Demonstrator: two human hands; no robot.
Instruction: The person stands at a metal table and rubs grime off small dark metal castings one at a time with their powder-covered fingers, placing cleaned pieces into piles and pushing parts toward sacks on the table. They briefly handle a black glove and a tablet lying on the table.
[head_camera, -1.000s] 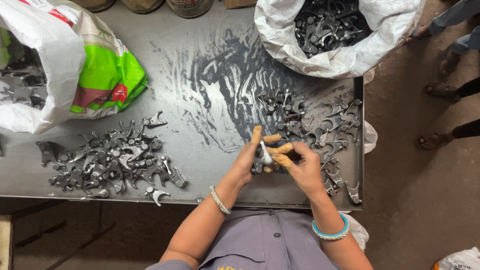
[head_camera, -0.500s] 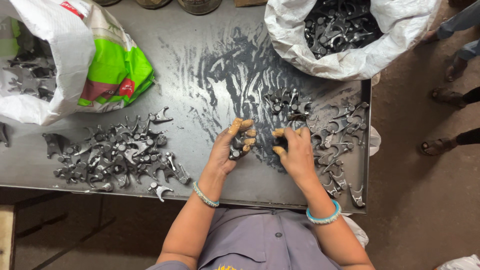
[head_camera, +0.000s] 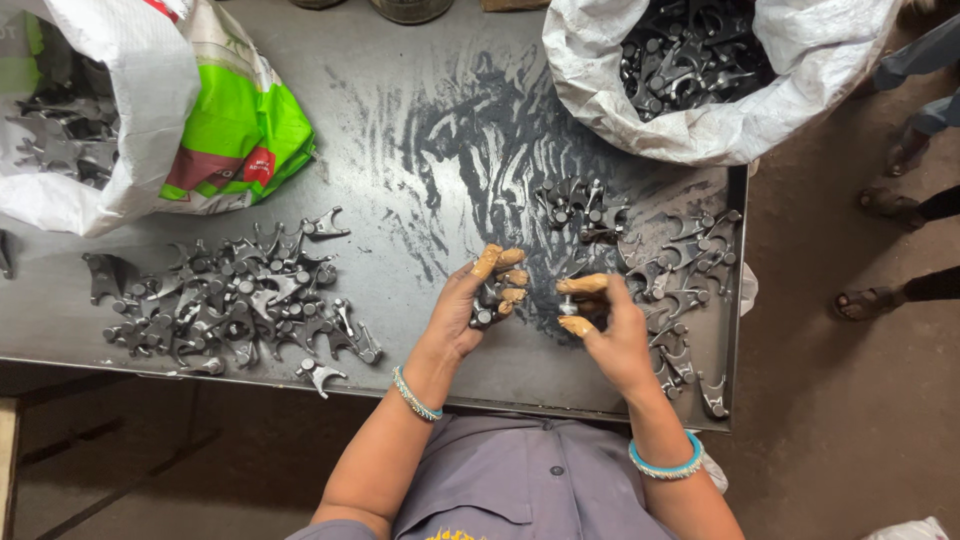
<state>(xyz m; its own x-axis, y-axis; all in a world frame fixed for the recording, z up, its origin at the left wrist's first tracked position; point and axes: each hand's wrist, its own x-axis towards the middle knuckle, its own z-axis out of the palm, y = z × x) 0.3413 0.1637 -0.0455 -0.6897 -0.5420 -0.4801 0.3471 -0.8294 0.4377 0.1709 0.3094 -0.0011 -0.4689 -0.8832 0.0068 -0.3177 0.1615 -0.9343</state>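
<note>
At the far left corner of the tabletop (head_camera: 420, 130), a white and green sack (head_camera: 150, 110) was seen lying open, dark metal parts showing inside it. Nearer the front edge, on the left half, a spread heap of grey forked metal pieces (head_camera: 230, 300) was laid out, one stray piece (head_camera: 320, 375) lying right at the front edge. Toward the middle, just inside the front edge, the left hand (head_camera: 470, 305) was held with its grip curled shut around a small dark metal part (head_camera: 490, 305), the orange-capped fingertips (head_camera: 500, 262) folded over it. Just beside it, the right hand (head_camera: 610, 325) was held above the tabletop; two capped fingers were stretched toward the left hand, and whether anything was pinched there could not be told. Black dust was smeared across the middle of the tabletop. Along the right edge, a second scatter of forked parts (head_camera: 680, 290) was spread. At the far right corner, a white sack (head_camera: 720, 70) full of the same dark parts was seen standing open.
</note>
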